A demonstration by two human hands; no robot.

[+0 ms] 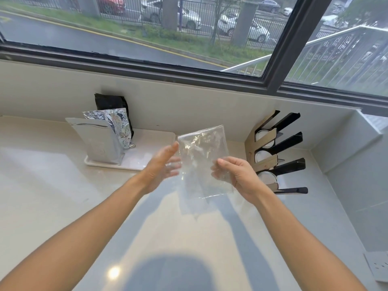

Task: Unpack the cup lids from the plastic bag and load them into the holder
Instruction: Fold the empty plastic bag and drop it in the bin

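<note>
Two bare forearms reach forward over a pale, glossy table (pixel 63 185), seen from above. The right hand (pixel 237 175) pinches the lower right part of a clear plastic bag (pixel 202 160) with curled fingers and thumb, holding it up in the air above the table. The left hand (pixel 163 164) is spread, fingers straight, just beside the bag's left edge; it is blurred, and whether it touches the film cannot be told. The bag looks flat and empty, with no lids visible inside.

Farther right, against the table's back right corner, stands the holder (pixel 262 158), a tilted wooden rack with four black arms forming three slots. Each slot shows a round white-and-clear stack of cup lids (pixel 263 156), so three stacks can be counted.

Judging from this, the unpacking and loading seem finished, and the step in hand is dealing with the empty bag. The next move probably calls for crumpling or setting it aside, clear of the holder.

Toward the back left edge, a white tray (pixel 147 150) carries three foil pouches (pixel 100 141): two silver, one black. Beyond is a window (pixel 189 38) onto a road and parked cars.
</note>
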